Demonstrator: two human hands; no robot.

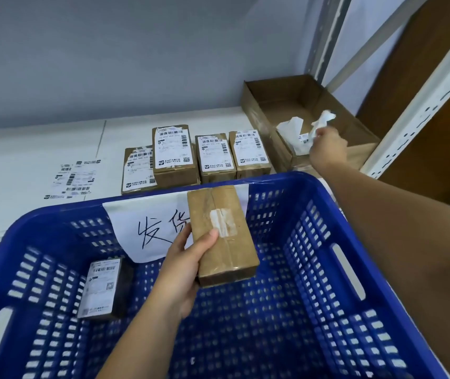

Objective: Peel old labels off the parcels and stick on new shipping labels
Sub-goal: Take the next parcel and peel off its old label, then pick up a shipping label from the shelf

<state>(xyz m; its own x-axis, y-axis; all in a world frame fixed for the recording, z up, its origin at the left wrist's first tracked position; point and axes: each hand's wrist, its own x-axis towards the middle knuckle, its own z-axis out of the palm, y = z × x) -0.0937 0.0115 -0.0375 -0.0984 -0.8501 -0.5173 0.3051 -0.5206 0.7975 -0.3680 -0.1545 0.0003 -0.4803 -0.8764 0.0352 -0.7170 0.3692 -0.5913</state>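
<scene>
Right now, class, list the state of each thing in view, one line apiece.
Held parcel: bare, label residue left, gripped by left hand.
Crumpled label: pinched by right hand above cardboard box.
Cardboard box: open, holding crumpled paper.
Table parcels: four, labelled.
Basket parcel: labelled.
Label sheet: flat on table.

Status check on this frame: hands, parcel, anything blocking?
Left hand grips stripped parcel above blue crate. Right hand holds crumpled label over cardboard box. Nothing in the way.

1 head-worn wide-angle view looks forward and down; close above the blue perforated plastic basket [245,337]; facing the pale grey wall [109,50].
</scene>
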